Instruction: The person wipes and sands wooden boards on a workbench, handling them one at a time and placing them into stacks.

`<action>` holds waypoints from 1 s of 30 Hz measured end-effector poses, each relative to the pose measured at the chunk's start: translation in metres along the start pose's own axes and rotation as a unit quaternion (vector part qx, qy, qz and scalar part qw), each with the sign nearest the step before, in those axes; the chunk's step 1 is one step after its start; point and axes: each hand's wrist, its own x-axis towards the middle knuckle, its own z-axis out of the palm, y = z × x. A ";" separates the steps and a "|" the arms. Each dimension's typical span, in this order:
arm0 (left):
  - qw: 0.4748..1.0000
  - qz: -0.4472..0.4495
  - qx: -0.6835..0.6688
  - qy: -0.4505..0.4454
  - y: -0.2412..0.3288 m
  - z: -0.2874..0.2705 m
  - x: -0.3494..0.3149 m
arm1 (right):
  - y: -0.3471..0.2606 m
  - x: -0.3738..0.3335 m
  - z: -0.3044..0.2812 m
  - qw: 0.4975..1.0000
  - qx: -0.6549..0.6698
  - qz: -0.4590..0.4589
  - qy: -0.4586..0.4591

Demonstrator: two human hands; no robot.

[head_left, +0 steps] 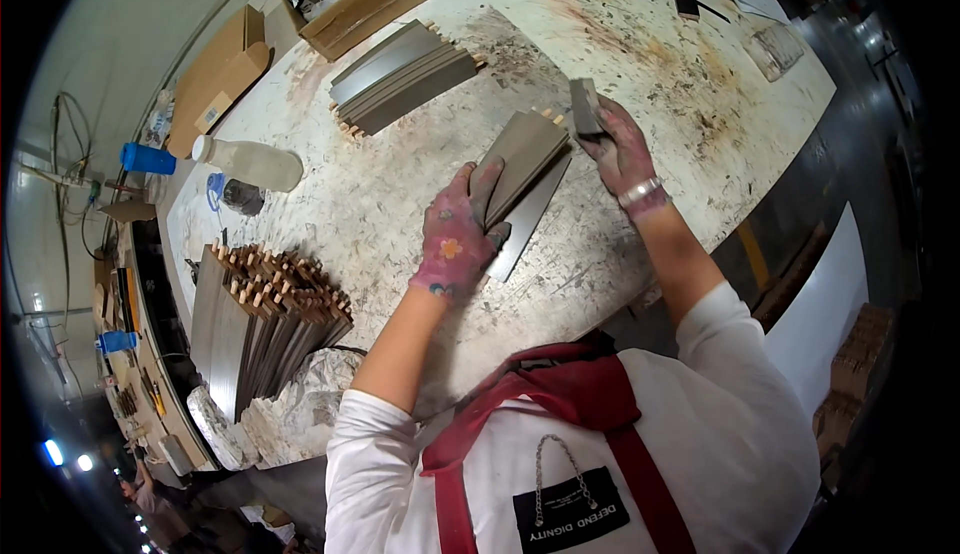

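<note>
My left hand, in a pink flowered glove with greyed fingers, is closed around the near-left edge of a small stack of grey boards. Light wooden dowel pegs stick out of the stack's far end. Under the stack lies a smooth silvery panel, partly covered. My right hand, in a similar stained glove, grips a small grey block just beyond the stack's right corner. Whether the block touches the boards I cannot tell.
Another pegged board stack lies farther back on the stained white table. At left stand many pegged boards, a large cloudy bottle and a blue cup. A cardboard box sits at the back.
</note>
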 end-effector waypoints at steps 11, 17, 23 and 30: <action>0.990 0.101 0.092 0.018 0.011 -0.011 -0.057 | 0.030 -0.015 -0.031 0.967 0.168 0.174 -0.078; 0.995 0.002 0.081 -0.057 0.022 -0.011 -0.063 | 0.032 -0.052 -0.058 0.954 0.193 0.211 -0.088; 0.998 -0.017 0.056 0.037 0.023 -0.002 -0.098 | 0.000 -0.078 -0.016 0.984 0.040 0.127 -0.116; 0.996 -0.048 0.054 0.047 0.039 -0.004 -0.105 | -0.044 -0.097 0.026 0.888 -0.412 -0.003 -0.201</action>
